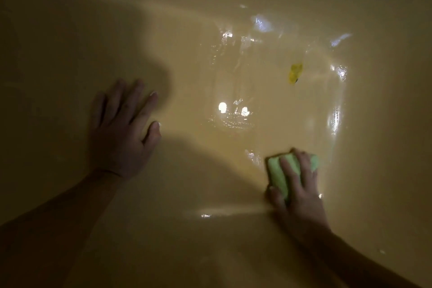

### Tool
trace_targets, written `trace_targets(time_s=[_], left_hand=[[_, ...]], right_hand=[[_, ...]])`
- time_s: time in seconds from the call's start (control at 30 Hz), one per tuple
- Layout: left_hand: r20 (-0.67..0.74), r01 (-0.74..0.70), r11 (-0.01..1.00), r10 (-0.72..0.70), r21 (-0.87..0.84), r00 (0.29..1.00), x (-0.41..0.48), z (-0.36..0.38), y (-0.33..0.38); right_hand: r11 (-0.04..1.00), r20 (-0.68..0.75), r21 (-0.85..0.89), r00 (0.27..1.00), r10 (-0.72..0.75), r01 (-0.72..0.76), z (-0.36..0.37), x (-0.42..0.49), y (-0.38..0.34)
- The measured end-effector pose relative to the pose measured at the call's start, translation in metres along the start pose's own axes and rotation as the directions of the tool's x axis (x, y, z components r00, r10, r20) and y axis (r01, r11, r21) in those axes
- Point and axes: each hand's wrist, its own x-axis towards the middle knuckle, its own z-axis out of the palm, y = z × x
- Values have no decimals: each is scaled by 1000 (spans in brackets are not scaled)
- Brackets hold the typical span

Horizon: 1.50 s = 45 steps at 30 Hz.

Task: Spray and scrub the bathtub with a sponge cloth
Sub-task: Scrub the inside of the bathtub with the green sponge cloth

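The inside of a dim, beige bathtub (210, 18) fills the head view. My right hand (299, 184) presses a light green sponge cloth (279, 173) flat against the wet tub floor at the lower right, fingers spread over its top and thumb along its near edge. My left hand (124, 128) rests palm down on the tub surface at the left, fingers straight and spread, holding nothing. No spray bottle is in view.
A small yellow object (295, 73) lies on the wet floor beyond the sponge. Glare patches (233, 109) and streaks mark the wet area in the middle and right. A dark shadow covers the left and lower part of the tub.
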Motion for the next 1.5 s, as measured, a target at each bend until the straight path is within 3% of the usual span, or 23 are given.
trace_targets(time_s=[0.1,0.2,0.3,0.37,0.47,0.57,0.63,0.73,0.83,0.93,1.0,1.07,1.13,1.23,1.3,1.4,1.5], left_hand=[[-11,-1,1000,1,-9,1000,-1,0,-1],[-26,20,1000,-20,1,999,-1,0,-4],[-18,73,997,-73,33,997,-1,-2,-10],[-10,82,996,-82,39,997,-2,-2,-15],[-14,71,997,-71,29,997,-1,-2,-19],[-28,64,997,-63,31,998,2,-3,-23],[-26,53,998,-53,36,998,4,-4,-25],[-24,40,998,-39,48,999,8,-5,-31],[-23,31,998,-29,62,999,8,-6,-36],[-26,31,997,-30,68,999,9,-8,-41],[-24,20,997,-18,72,1000,11,-8,-46],[-30,9,998,-8,61,1000,13,-10,-54],[-24,-13,998,14,55,1000,16,-13,-63],[17,-69,996,68,62,998,21,-17,-77],[36,-90,993,88,73,996,18,-21,-83],[25,-102,992,100,75,995,8,-23,-87],[9,-79,994,79,80,997,-6,-25,-88]], right_hand=[[990,16,10,989,-144,144,25,-2,-46],[976,-105,-23,970,-219,217,25,65,-80],[996,-333,12,940,-74,83,5,173,-102],[1000,-401,21,916,-8,18,-13,226,-109],[979,-326,-72,923,-202,189,-9,206,-97],[914,-93,-86,910,-405,398,15,89,-71],[868,44,-81,872,-488,490,25,25,-59],[789,76,-119,798,-598,603,26,35,-53],[835,-91,-145,833,-546,531,16,127,-65],[963,-333,-79,904,-269,257,-12,227,-97],[988,-390,-29,908,-154,155,-20,246,-111],[975,-356,-35,909,-217,219,-10,220,-107],[929,-242,-80,897,-369,360,10,154,-95],[834,-6,-131,841,-542,536,36,51,-82],[769,61,-141,781,-622,624,37,37,-78],[732,12,-157,742,-670,663,29,97,-84],[848,-242,-174,813,-529,500,12,188,-110]])
